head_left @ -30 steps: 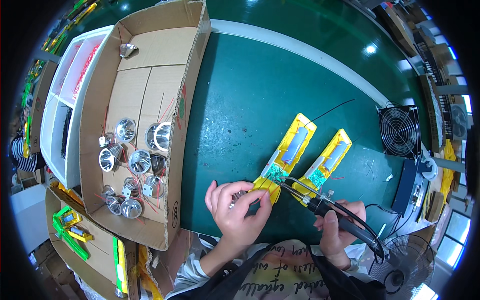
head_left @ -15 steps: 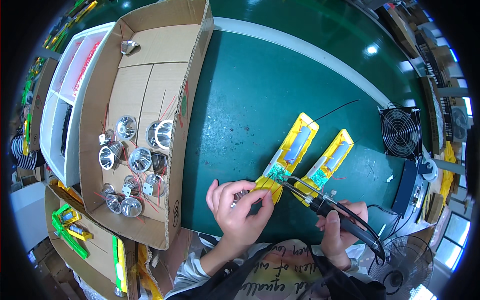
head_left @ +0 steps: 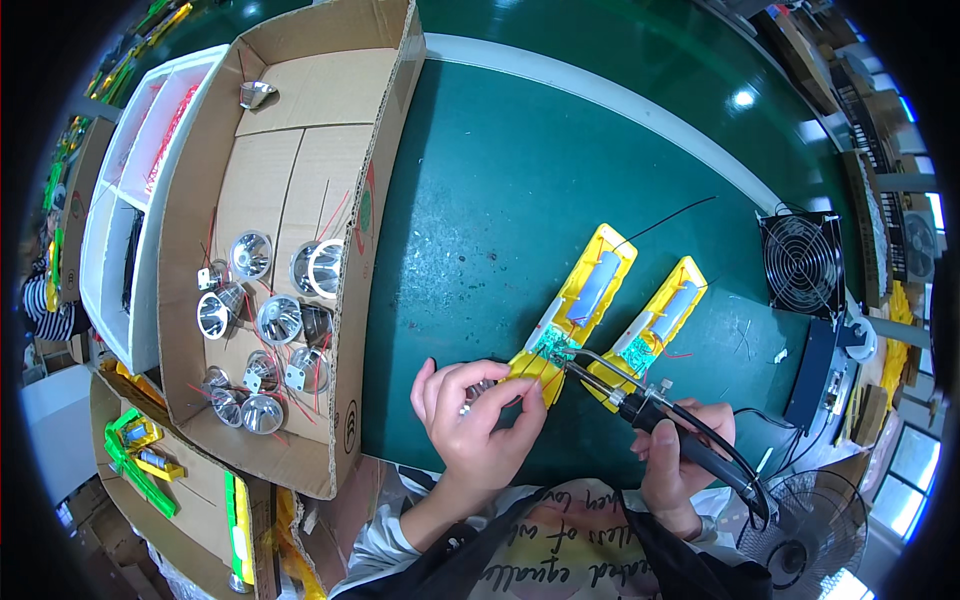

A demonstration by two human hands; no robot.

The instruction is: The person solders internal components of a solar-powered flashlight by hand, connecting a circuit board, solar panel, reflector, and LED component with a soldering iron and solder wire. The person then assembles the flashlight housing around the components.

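My left hand (head_left: 478, 418) pinches a small silver reflector part with thin wires at the near end of a long yellow open casing (head_left: 580, 305). That casing holds a grey cylindrical cell and a green circuit board (head_left: 552, 347). My right hand (head_left: 682, 462) grips a black soldering iron (head_left: 660, 415), its metal tip resting at the green board. A second yellow casing (head_left: 655, 330) with its own cell and board lies just to the right, alongside the first.
A large open cardboard box (head_left: 370, 250) on the left holds several silver reflector cups (head_left: 262, 318) with red wires. A white tray (head_left: 110, 250) sits beyond it. A black fan (head_left: 800, 265) stands at the right on the green table (head_left: 500, 200). Yellow parts lie in boxes at the lower left.
My left fingers have shifted slightly around the small part. The soldering iron tip stays at the board of the left casing.
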